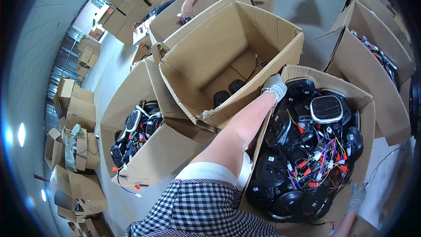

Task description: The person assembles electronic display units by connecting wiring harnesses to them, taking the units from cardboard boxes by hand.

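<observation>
A cardboard box (367, 149) in front of me is heaped with black rounded plastic devices (268, 166) and coloured wires with red and white connectors (326, 160). My left hand (274, 88), in a grey-white striped glove, is closed over this box's far left rim, its fingertips partly hidden. It is right beside the corner of a larger cardboard box (206, 46), which has a few black devices (221, 97) at its bottom. At the right side wall of the heaped box, my gloved right hand (357, 196) is closed on the edge, seen small near the picture's rim.
Left of my arm another cardboard box (158, 156) holds similar devices, with wires hanging over its side. More open boxes (368, 68) stand at the right. A co-worker's hand (187, 9) reaches into a box at the back. Stacked boxes (81, 149) line the left wall.
</observation>
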A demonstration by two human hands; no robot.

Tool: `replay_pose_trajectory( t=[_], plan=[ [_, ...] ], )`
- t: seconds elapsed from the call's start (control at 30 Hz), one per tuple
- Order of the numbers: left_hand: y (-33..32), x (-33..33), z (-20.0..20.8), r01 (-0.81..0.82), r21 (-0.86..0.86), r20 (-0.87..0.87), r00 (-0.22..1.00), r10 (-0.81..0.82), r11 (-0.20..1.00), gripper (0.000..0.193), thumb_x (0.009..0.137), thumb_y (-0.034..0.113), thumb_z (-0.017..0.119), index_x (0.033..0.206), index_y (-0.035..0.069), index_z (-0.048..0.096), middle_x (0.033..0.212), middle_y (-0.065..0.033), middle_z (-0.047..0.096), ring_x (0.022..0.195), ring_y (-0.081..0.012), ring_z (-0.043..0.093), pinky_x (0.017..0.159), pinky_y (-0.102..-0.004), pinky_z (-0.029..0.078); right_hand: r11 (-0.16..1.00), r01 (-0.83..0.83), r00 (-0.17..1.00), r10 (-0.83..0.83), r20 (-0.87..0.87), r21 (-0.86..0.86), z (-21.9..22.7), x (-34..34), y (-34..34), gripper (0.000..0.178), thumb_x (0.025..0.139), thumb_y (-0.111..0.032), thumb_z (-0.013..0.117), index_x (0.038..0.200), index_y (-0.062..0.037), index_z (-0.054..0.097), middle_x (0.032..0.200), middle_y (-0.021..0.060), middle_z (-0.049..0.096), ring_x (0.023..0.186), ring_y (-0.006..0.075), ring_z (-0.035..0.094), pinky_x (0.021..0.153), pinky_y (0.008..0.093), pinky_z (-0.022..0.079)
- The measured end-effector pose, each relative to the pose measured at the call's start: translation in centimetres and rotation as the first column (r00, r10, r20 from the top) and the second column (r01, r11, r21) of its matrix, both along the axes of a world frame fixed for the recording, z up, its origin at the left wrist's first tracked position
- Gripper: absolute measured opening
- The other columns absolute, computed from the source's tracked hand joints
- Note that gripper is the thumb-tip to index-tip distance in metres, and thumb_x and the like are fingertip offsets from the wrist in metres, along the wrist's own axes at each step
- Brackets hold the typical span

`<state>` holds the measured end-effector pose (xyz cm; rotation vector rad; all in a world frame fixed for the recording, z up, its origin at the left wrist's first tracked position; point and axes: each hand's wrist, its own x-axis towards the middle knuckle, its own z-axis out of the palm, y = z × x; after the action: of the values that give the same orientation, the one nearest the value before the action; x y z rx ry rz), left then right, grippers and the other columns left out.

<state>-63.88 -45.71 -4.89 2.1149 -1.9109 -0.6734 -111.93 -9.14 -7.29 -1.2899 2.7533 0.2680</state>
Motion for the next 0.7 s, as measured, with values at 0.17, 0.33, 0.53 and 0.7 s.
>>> replay_pose_trajectory(
  t=[0.17,0.33,0.53,0.7],
  plan=[
    [0.0,0.0,-0.2,0.015,-0.028,-0.011,1.000,-0.016,0.999,0.031,0.082,0.023,0.057,0.102,0.000,0.059,0.101,-0.0233,0.063,0.098,-0.0378,0.060,0.085,-0.0437,0.047,1.000,0.001,1.000,-0.001,-0.018,0.001,-1.3,-1.4,0.6,0.065,0.085,-0.044,0.058,0.119,0.0111,0.051,0.119,0.0297,0.054,0.111,0.0391,0.052,0.098,0.0400,0.040],
    [0.2,0.2,0.0,-0.011,-0.016,0.027,1.000,0.011,1.000,0.031,0.081,0.025,0.062,0.101,0.003,0.059,0.104,-0.0213,0.063,0.101,-0.0347,0.060,0.085,-0.0409,0.049,1.000,-0.017,1.000,0.017,0.001,-0.011,-1.4,-1.2,0.4,0.066,0.086,-0.045,0.057,0.120,0.0109,0.050,0.120,0.0301,0.053,0.112,0.0398,0.051,0.099,0.0408,0.039],
    [0.6,-0.4,-0.1,-0.021,-0.092,-0.020,1.000,0.020,0.996,0.029,0.078,0.017,0.057,0.101,0.001,0.062,0.107,-0.0240,0.062,0.103,-0.0360,0.060,0.087,-0.0425,0.048,0.994,0.070,0.998,-0.070,-0.007,0.083,0.8,0.4,0.7,0.065,0.086,-0.044,0.057,0.123,0.0090,0.048,0.122,0.0306,0.051,0.114,0.0414,0.049,0.100,0.0417,0.038],
    [1.6,-0.3,1.9,-0.022,0.015,-0.269,0.963,0.026,1.000,0.024,0.079,0.014,0.053,0.093,-0.001,0.065,0.095,-0.0245,0.065,0.092,-0.0394,0.062,0.080,-0.0446,0.049,0.973,0.056,0.989,-0.023,0.149,-0.224,1.5,2.7,0.5,0.057,0.084,-0.038,0.061,0.116,0.0086,0.053,0.116,0.0325,0.054,0.110,0.0421,0.051,0.097,0.0438,0.039]
  ],
)
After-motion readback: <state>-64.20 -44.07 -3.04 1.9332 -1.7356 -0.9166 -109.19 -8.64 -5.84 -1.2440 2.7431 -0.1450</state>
